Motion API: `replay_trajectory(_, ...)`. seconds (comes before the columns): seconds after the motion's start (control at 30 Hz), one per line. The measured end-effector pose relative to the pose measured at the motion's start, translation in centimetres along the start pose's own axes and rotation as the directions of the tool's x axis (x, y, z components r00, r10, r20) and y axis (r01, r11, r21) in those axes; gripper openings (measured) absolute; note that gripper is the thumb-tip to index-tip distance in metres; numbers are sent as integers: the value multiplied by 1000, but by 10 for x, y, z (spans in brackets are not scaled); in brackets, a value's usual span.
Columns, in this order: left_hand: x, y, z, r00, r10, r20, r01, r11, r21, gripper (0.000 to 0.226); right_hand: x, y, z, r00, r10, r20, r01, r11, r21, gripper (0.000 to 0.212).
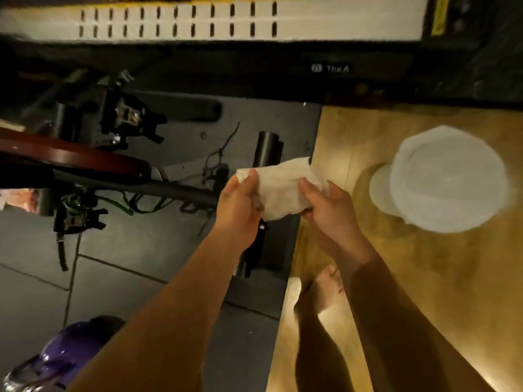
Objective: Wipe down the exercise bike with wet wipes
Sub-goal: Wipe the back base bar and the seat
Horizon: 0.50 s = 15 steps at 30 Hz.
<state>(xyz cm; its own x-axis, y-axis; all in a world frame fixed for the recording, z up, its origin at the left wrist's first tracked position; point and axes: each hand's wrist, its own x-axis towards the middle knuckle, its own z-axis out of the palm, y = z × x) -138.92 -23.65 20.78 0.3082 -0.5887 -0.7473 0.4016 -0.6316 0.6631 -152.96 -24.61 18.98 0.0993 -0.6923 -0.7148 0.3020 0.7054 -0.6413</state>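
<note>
Writing: across the upper right of the frame a dark band carries small pale lettering that I read as "The A"; anything further is too blurred to tell.
Exercise bike: it fills the left half of the frame, seen from above, black frame with a dark red glossy strip running from the left edge toward the centre, a black pedal with straps above that strip and a second pedal below it, loose cables hanging near the middle.
Mat: grey, under the bike, covering the left and lower centre.
Floor: golden wood, taking the right side of the frame; my bare foot stands on it at lower centre.
Wipes container: round, white, lid seen from above, standing on the wood at the right; I cannot tell what is left inside.
Wet wipe: white, crumpled and partly unfolded, at the centre of the frame, stretched between both my hands above the bike's rear foot, not touching the bike.
Left hand: fingers pinched on the wipe's left edge.
Right hand: fingers closed on the wipe's right edge.
Purple object: glossy, in the lower left corner, too blurred to name.
</note>
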Motion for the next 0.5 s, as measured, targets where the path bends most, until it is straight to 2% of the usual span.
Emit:
replay_trajectory(0.13, -52, 55, 40, 965, 229, -128, -223, 973, 62, 23, -41, -84, 7, 987, 20, 161, -75, 936, 345, 31)
replay_trajectory(0.2, -78, 81, 52, 932, 347, -107, -341, 937, 70, 24, -62, -117, 15, 965, 56, 257, -181, 850, 495, 42)
replay_trajectory(0.27, -108, 104, 58, 909, 401, -111, -392, 915, 95, 15, -86, -137, 29, 952, 83, 295, -256, 746, 615, 46)
replay_trajectory(0.3, -122, 115, 58, 902, 416, -117, -402, 907, 127, 9, -97, -143, 39, 953, 100, 286, -262, 744, 615, 43)
replay_trajectory(0.4, -159, 146, 45, 885, 450, -119, -407, 872, 272, 5, -126, -161, 75, 953, 172, 251, -277, 832, 480, 40)
replay_trajectory(0.5, -191, 181, 22, 860, 475, -186, -384, 842, 378, 10, -153, -194, 110, 917, 171, 360, -311, 872, 378, 39)
